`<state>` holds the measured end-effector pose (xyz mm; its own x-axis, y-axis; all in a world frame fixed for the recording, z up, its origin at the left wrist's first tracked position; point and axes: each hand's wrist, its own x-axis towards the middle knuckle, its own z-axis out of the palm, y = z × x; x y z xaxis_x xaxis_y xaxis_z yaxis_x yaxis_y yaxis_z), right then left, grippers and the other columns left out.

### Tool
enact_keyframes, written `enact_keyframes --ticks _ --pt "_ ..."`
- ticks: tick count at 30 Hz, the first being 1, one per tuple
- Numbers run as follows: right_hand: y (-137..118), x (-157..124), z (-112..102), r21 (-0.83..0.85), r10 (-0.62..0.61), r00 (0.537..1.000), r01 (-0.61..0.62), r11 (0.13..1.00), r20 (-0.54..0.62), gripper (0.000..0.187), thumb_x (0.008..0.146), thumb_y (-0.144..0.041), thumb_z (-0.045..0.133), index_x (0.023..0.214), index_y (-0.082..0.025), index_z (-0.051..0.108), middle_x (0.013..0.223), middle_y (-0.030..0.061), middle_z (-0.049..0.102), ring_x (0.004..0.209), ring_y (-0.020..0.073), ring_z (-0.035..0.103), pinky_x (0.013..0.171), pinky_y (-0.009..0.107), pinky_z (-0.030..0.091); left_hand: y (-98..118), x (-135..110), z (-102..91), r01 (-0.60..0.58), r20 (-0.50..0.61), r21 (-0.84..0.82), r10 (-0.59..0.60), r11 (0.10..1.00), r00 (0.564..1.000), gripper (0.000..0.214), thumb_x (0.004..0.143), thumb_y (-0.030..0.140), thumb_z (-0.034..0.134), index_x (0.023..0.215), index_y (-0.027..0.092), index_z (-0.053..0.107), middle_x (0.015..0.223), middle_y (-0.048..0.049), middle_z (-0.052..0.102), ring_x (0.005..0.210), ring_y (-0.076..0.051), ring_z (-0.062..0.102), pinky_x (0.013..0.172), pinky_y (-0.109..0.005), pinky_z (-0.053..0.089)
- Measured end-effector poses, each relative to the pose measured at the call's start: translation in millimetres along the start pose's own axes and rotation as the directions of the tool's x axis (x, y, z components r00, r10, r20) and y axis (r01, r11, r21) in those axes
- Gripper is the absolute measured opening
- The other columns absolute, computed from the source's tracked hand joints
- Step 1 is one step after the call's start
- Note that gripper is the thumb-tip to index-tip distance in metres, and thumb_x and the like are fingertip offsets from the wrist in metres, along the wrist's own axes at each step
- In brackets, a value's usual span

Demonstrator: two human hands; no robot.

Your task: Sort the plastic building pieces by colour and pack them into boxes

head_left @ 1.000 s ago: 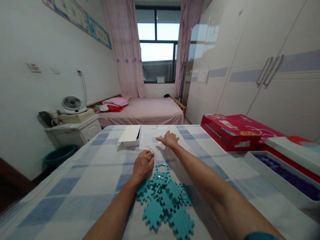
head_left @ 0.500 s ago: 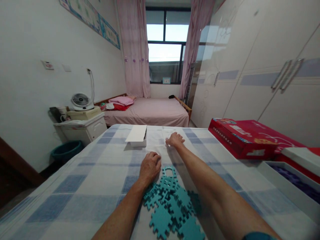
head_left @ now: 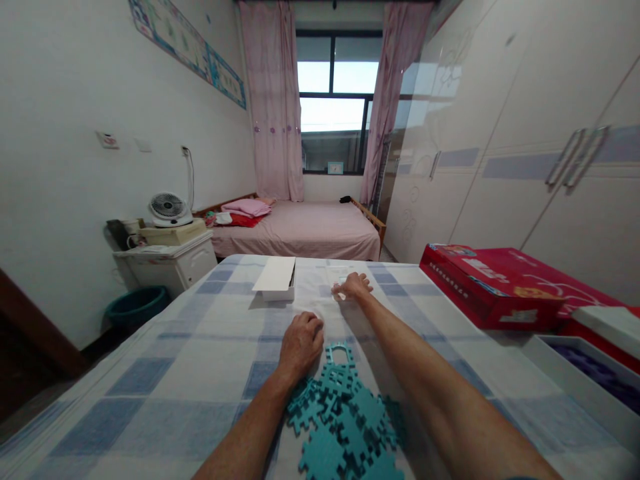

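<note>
Low over the far part of the table, my right hand (head_left: 356,287) has its thumb and forefinger together at a small pale, see-through piece (head_left: 339,293), too faint to name. Its other fingers are loosely bent. My left hand (head_left: 301,341) rests closer in on the cloth, fingers curled together; whatever may be under them is hidden. Just below and right of it lies a heap of teal interlocking puzzle tiles (head_left: 345,407) with notched edges. One frame-shaped teal tile (head_left: 339,355) with an open middle lies at the far end of the heap.
A white box (head_left: 278,291) with its lid up stands beyond my left hand. At right are a large red box (head_left: 493,287) and a white tray (head_left: 543,353) holding dark purple pieces (head_left: 595,373). A blue-and-white checked cloth (head_left: 165,380) covers the table.
The view has tilted slightly up, so everything sits a little lower. My right hand has shifted slightly relative to the pale piece, which shows more. My left hand stays by the tiles.
</note>
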<state>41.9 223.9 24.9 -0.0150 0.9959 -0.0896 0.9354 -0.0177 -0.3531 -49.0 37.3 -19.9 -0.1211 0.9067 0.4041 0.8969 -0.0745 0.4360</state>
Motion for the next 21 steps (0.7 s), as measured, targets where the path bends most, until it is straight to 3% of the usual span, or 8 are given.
enact_keyframes --ticks 4,9,14,18,21 --pt "-9 -2 1 -0.026 0.018 1.000 -0.018 1.000 0.001 0.089 0.057 -0.052 0.076 0.129 -0.009 0.048 0.135 0.0218 0.042 0.127 0.0320 0.039 0.099 0.044 0.035 2 0 -0.9 0.022 -0.004 0.000 -0.022 1.000 1.000 0.022 0.083 0.014 0.050 0.094 0.018 0.068 0.103 -0.0067 0.063 0.099 -0.020 0.053 0.093 -0.033 0.043" --pt "-16 0 -4 -0.058 0.033 0.999 -0.031 0.998 0.024 0.088 0.055 -0.044 0.078 0.130 -0.012 0.046 0.131 0.0216 0.047 0.123 0.0318 0.045 0.092 0.042 0.041 5 -1 -2.3 0.029 -0.001 -0.006 -0.029 1.000 1.000 0.022 0.084 0.015 0.049 0.096 0.017 0.067 0.103 -0.0072 0.062 0.100 -0.020 0.053 0.093 -0.033 0.043" --pt "-17 2 -6 -0.123 0.014 0.999 -0.009 0.992 0.040 0.087 0.056 -0.047 0.075 0.129 -0.011 0.046 0.131 0.0241 0.047 0.122 0.0337 0.046 0.087 0.044 0.043 5 -2 -3.3 0.048 0.003 -0.016 -0.048 0.999 0.999 0.023 0.082 0.015 0.050 0.096 0.017 0.067 0.103 -0.0070 0.062 0.101 -0.020 0.053 0.093 -0.032 0.043" --pt "-16 0 -9 -0.201 -0.066 0.996 0.075 0.977 0.052 0.080 0.064 -0.048 0.068 0.129 -0.007 0.047 0.129 0.0271 0.049 0.120 0.0362 0.049 0.086 0.046 0.045 5 -2 -3.0 0.047 -0.003 -0.021 -0.047 0.999 0.999 0.022 0.082 0.015 0.049 0.095 0.018 0.067 0.102 -0.0061 0.062 0.099 -0.019 0.053 0.091 -0.032 0.043" --pt "-15 -3 -14 -0.258 -0.224 0.970 0.240 0.936 0.091 0.064 0.073 -0.044 0.060 0.124 -0.007 0.052 0.118 0.0252 0.059 0.111 0.0350 0.057 0.081 0.043 0.047 5 -3 -2.2 0.044 -0.008 -0.021 -0.044 0.999 0.999 0.021 0.082 0.015 0.049 0.094 0.018 0.067 0.102 -0.0059 0.062 0.099 -0.019 0.053 0.091 -0.031 0.043"
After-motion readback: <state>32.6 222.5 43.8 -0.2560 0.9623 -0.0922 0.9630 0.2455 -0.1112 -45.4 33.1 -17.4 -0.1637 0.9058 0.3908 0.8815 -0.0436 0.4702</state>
